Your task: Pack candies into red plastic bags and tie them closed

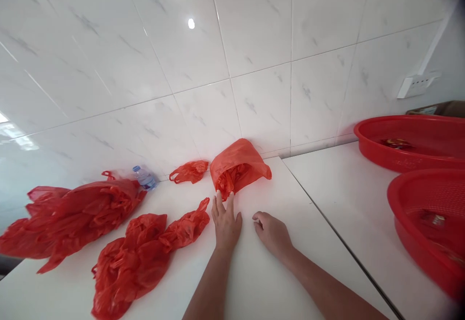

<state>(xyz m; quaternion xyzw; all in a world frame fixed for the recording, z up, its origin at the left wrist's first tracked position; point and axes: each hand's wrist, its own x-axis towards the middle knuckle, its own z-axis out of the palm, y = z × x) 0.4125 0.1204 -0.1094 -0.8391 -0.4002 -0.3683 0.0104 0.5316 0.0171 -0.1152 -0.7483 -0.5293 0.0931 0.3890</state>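
My left hand (225, 222) lies flat on the white table (283, 281), fingers stretched out, its fingertips touching the open mouth of a puffed-up red plastic bag (240, 162) that stands against the wall. My right hand (271, 233) rests on the table just to the right, fingers curled under, nothing visible in it. A crumpled red bag (145, 257) lies to the left of my left forearm. A small red bag (189, 171) sits near the wall.
A heap of red bags (72, 216) lies at the far left, with a plastic water bottle (144, 176) behind it. Two red mesh baskets (414, 143) (432, 223) stand on the adjoining table at the right. A white socket (417, 84) is on the tiled wall.
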